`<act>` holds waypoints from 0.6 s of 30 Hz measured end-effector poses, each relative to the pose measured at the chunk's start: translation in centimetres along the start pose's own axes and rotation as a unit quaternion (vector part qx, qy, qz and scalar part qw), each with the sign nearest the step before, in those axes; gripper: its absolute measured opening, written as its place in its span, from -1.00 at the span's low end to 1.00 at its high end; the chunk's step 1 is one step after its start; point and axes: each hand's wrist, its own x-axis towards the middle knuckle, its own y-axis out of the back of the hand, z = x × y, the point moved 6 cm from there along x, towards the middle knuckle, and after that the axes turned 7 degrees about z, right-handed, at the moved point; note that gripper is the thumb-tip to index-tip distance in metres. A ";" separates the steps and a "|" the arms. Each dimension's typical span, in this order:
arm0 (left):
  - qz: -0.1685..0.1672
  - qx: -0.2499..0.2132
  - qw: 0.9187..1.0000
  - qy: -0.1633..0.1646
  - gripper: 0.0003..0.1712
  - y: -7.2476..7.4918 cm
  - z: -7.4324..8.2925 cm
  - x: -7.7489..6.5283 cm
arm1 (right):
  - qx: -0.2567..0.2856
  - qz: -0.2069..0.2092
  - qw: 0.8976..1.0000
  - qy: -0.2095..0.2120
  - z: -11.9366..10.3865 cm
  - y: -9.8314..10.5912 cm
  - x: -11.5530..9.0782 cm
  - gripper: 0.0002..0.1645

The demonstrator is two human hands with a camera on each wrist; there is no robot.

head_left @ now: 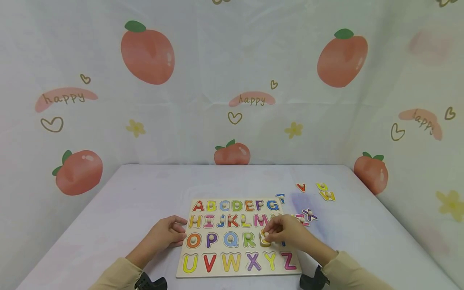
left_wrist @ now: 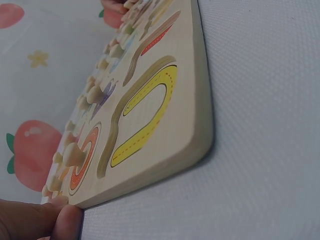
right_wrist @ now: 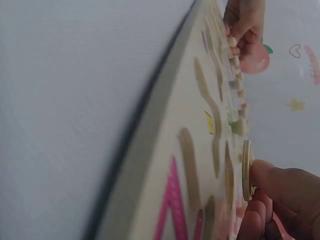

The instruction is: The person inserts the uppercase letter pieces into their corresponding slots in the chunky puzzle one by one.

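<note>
A wooden alphabet puzzle board [head_left: 217,274] lies on the table, with knobbed letters in its upper rows and bare U to Z recesses in the bottom row. My right hand [head_left: 290,231] pinches the yellowish letter S piece [head_left: 266,240] over the third row, right of the letter R piece [head_left: 249,240]. In the right wrist view this piece [right_wrist: 247,171] is edge-on, between thumb and fingers, raised off the board. At the board's left edge, my left hand [head_left: 164,233] rests its fingertips near the letter O piece [head_left: 193,240]. The right hand hides part of the second and third rows.
Loose letters lie right of the board: a T [head_left: 280,197] at its top corner, a V [head_left: 301,187], a U [head_left: 322,186], a W [head_left: 328,196], an X [head_left: 309,214] and a pink Z [head_left: 302,220] partly behind the hand. A printed curtain [head_left: 195,121] surrounds the table.
</note>
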 end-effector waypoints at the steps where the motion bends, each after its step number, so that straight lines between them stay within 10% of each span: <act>1: 0.000 0.000 1.000 0.000 -0.54 0.0 0.0 0.0 | -0.001 -0.001 1.000 0.000 0.0 -0.1 -0.1 -0.80; 18: 0.004 0.008 1.000 -0.003 -0.55 0.1 0.1 0.0 | -0.047 0.003 0.999 0.002 0.0 -0.7 -0.2 -0.83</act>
